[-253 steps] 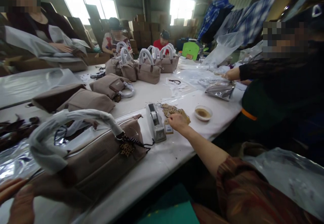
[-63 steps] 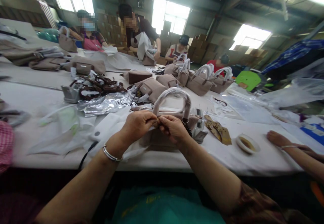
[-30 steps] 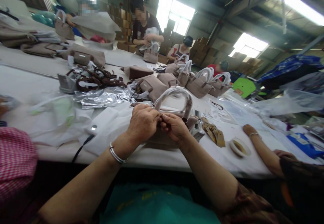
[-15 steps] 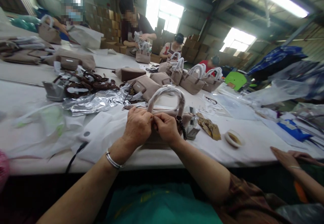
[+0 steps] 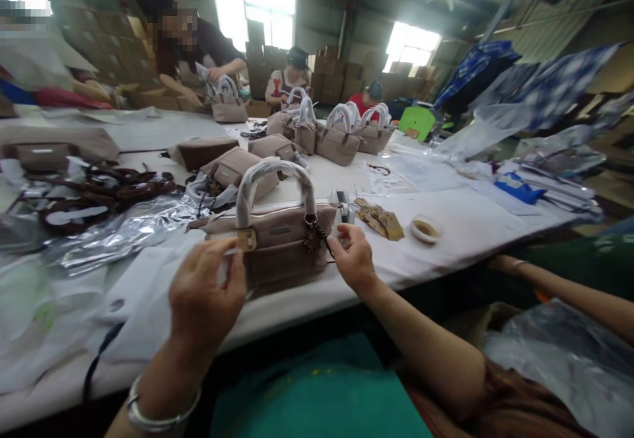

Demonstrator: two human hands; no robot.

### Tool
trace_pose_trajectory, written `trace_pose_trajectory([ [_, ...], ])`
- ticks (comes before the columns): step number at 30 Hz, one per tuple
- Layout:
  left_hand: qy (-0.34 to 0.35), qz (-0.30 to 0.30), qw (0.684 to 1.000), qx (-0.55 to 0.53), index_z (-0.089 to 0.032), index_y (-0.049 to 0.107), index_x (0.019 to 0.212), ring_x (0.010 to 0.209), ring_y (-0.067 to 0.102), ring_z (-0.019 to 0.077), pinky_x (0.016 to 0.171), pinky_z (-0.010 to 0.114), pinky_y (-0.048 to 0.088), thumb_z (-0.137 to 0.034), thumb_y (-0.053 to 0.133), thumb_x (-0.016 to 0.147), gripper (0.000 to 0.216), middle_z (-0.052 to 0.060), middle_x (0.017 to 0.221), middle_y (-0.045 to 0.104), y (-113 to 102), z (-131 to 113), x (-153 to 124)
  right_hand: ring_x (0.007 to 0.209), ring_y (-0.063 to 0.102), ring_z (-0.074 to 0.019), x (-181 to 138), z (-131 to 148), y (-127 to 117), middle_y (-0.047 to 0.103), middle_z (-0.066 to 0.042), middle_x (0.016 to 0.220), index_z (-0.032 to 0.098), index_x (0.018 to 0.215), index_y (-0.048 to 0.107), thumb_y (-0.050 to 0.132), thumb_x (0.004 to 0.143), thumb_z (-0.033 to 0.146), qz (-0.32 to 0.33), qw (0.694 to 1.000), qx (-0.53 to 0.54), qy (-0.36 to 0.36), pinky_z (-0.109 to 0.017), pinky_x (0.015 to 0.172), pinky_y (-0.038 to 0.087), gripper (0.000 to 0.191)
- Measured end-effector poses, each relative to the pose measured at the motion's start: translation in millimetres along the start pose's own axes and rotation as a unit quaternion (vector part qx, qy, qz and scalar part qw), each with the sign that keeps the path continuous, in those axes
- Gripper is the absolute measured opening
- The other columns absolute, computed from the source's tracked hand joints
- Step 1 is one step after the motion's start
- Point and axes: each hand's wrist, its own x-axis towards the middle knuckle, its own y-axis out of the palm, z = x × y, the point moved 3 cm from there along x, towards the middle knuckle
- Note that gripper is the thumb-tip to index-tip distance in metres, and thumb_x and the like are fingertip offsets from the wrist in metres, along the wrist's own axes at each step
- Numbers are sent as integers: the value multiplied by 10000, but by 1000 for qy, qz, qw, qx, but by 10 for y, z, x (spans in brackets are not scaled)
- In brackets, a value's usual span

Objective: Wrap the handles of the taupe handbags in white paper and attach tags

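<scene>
Handbag: taupe fabric handbag with a flat plate on its front and a zip along its top, upright on the white-covered desk at the near edge, in the middle of the view
Handle: arched handle in wrinkled translucent wrapping, standing up at the bag's 12 o'clock
Tan piece: small tan rectangular piece at the handle's left foot
Charm: brown-and-black leopard-spotted charm hanging at the handle's right foot, with dark cord beside it
Left hand: bare left hand at the bag's 8 o'clock, silver bangle on the wrist, fingers bent, thumb and forefinger apart; contact with the tan piece cannot be told
Right hand: bare right hand at 4 o'clock, just beside the bag's end, fingers curled, thumb and forefinger slightly apart; contact with the cord cannot be told
In the way: left hand covers the bag's lower left front; bag and right hand partly hide the grey-and-white tape dispenser at 2 o'clock
2 to 3 o'clock: fanned brown card tags, then a round white-rimmed roll
9 to 10 o'clock: shiny clear film and dark brown straps
1 o'clock: standing taupe bags, well apart
</scene>
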Motion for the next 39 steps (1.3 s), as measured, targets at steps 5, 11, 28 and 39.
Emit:
trace_pose_trajectory([
  [5,-29,154,986,-55,-146,607,1160,920,651,237,867,371,529,-247,555,908,276,117,1039,670,778,-430,4,697,614,-191,36,-320,192,683,-26,757,192,932,701,683,794,374,75,988,101,93,-315,694,484,229],
  [11,-126,220,967,-13,-143,672,998,861,656,267,745,361,505,-388,581,893,281,119,915,688,1116,-624,226,610,573,-158,30,-274,222,674,-12,683,177,790,719,696,767,416,118,943,265,161,-278,598,458,241],
  [28,-405,227,812,-353,-143,657,830,570,614,157,502,236,457,-506,653,824,363,53,683,662,1296,-705,-61,1178,570,-298,226,-94,-322,596,-135,1303,227,1271,651,564,870,173,92,973,44,-207,-462,1013,468,413],
  [39,-256,263,888,-277,-167,687,913,788,672,211,759,338,549,-438,418,980,388,82,858,710,1001,-802,-129,560,567,-170,77,-261,243,666,-26,652,185,815,732,733,775,484,231,915,290,159,-290,520,454,301],
])
